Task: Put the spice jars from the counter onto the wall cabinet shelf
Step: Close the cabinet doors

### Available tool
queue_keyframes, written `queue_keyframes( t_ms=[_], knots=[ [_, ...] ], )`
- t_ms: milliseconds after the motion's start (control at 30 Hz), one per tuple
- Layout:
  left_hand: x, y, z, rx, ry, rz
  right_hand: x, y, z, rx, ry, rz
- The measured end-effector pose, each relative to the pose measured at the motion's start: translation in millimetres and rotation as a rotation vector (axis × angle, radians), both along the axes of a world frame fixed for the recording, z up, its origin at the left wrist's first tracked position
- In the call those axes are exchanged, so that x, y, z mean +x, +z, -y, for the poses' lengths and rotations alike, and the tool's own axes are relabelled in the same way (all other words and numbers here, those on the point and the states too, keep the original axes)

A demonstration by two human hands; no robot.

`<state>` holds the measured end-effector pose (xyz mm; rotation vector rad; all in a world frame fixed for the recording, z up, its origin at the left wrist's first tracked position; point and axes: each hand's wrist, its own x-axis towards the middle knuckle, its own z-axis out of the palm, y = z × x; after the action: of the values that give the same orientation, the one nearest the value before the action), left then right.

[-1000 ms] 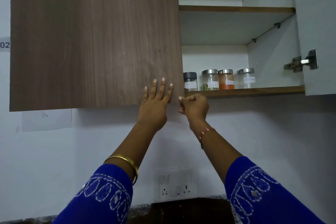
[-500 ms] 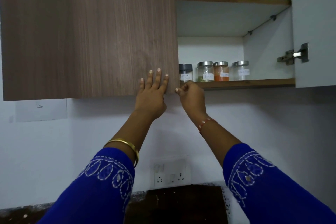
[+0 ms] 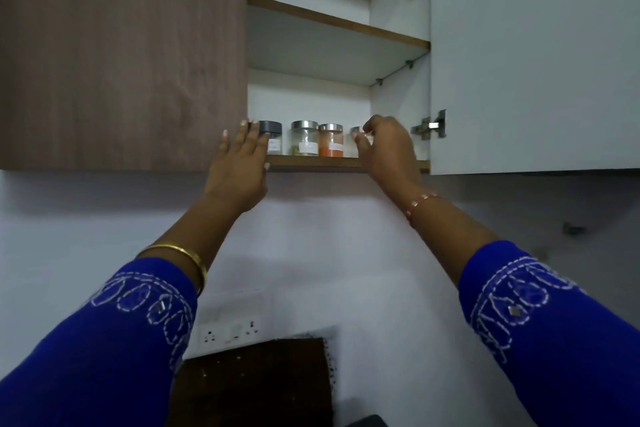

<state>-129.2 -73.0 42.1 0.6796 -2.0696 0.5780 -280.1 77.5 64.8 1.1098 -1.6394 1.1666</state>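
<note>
The right hand (image 3: 386, 146) curls round the silver-lidded glass jar (image 3: 356, 135) at the row's three-o'clock end (jar mostly hidden) on the lower wooden cabinet shelf (image 3: 311, 162); the left hand (image 3: 240, 166), fingers straight, touches the black-lidded jar (image 3: 272, 139) at nine o'clock.

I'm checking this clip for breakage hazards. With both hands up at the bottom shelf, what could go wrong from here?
The right hand curls round the rightmost jar, which sits near the shelf's front edge; a slip could drop it. That jar stands close beside the orange-spice jar, so shifting it may knock the row. The left hand lies against the black-lidded jar and could nudge it.
</note>
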Motion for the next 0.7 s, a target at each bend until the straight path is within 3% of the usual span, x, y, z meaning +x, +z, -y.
queue_keyframes(
  t_ms=[233,500,700],
  knots=[
    [-84.1,26.8,-100.6,-0.031,-0.228,-0.048,-61.1,16.4,-107.7,-0.011,-0.261,-0.163],
    [-201.7,40.7,-243.6,0.069,-0.7,-0.157,-124.5,26.5,-251.9,-0.06,-0.633,-0.363],
    [-251.6,43.9,-349.9,0.091,-0.988,-0.195,-158.8,20.7,-334.3,-0.063,-0.844,-0.403]
  ],
)
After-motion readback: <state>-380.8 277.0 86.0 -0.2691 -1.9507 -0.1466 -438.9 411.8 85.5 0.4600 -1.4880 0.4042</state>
